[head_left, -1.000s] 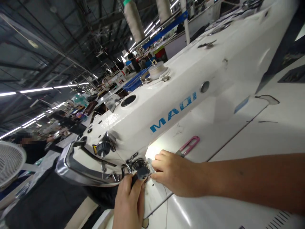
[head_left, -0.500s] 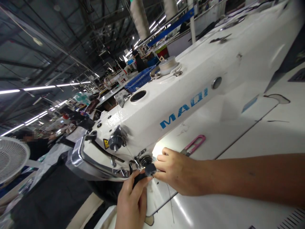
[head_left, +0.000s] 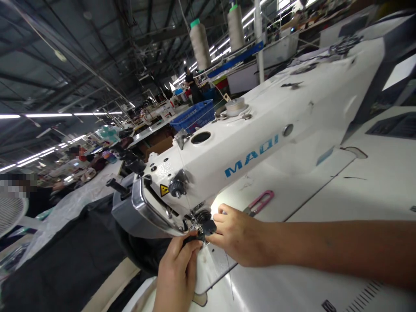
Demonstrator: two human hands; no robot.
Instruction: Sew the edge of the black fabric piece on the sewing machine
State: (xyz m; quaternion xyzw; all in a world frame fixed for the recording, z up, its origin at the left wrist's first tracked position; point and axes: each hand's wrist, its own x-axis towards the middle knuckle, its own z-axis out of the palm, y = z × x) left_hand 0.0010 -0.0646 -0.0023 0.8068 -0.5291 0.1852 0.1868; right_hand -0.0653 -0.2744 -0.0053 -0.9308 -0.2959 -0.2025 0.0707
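Observation:
A white sewing machine (head_left: 253,134) with blue "MAQI" lettering stands in front of me. My left hand (head_left: 178,264) is at the left of the needle area, thumb and fingers closed on the edge of black fabric (head_left: 146,249). My right hand (head_left: 242,234) is on the other side of the presser foot, its fingers curled and pinching a small dark end of the fabric (head_left: 208,227). The fingertips of both hands are close together under the machine head. Where the needle meets the fabric is partly hidden. Pink-handled thread snips (head_left: 264,201) lie behind my right hand.
Black fabric (head_left: 71,247) hangs over the left side. Thread cones (head_left: 199,45) stand behind the machine, near a blue basket (head_left: 195,115). A white fan (head_left: 13,212) and a person are at far left. A loose thread (head_left: 230,275) trails on the machine bed.
My view has shifted, so the machine head sits further right and more of its far end shows. Both hands stay at the needle area, the small dark fabric end turned slightly between them.

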